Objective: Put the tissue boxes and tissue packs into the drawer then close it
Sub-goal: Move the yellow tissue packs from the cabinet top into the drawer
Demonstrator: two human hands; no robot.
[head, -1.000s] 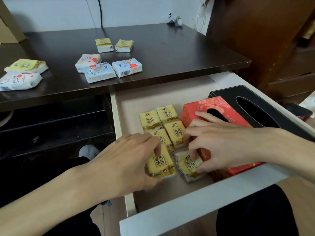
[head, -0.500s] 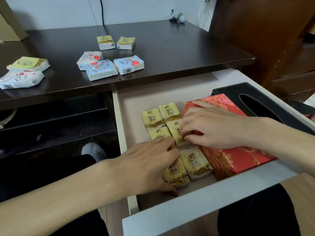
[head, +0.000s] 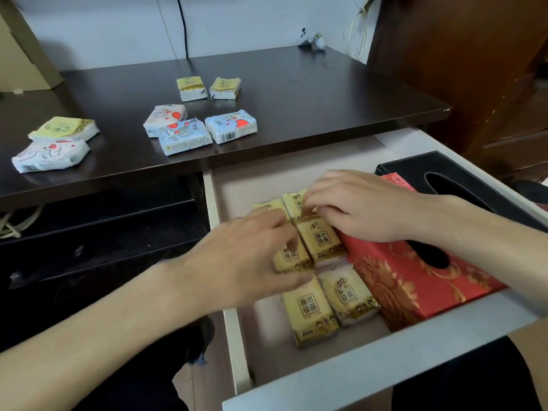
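Thirteen tissue packs, two tissue boxes.

A dark wooden bench fills the upper middle of the frame. A black cable hangs down the pale wall behind it. At upper left leans a cardboard box; a brown cabinet stands at upper right.

Both hands reach into the open drawer: left hand and right hand rest on yellow tissue packs. Red tissue box at 3 o'clock; more packs on desk at 11.
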